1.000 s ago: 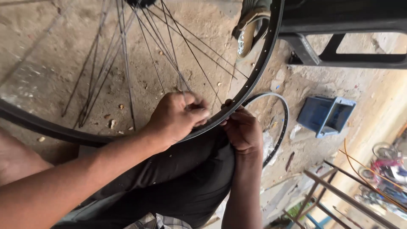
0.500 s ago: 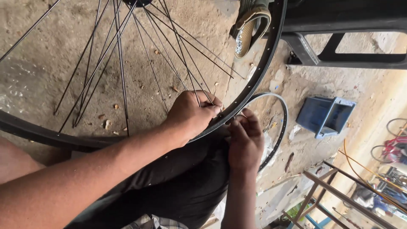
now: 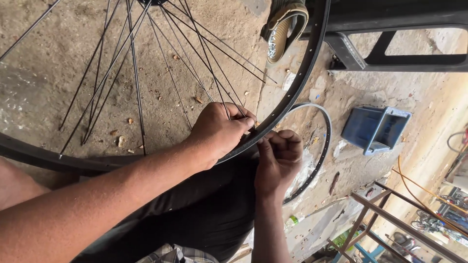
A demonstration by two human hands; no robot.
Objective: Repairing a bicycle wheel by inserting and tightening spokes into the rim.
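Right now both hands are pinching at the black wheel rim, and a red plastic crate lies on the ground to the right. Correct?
Not quite. In the head view the crate is blue, not red. The rest holds: both the left hand and the right hand pinch at the black wheel rim.

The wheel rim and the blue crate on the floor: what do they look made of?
Wheel rim: looks like metal with a dark, slightly glossy finish; it shows a thin hard edge, a row of small holes, and thin wire spokes, probably steel. Blue crate: likely moulded plastic, with uniform matte colour and thick straight walls. Neither can be confirmed by look alone.
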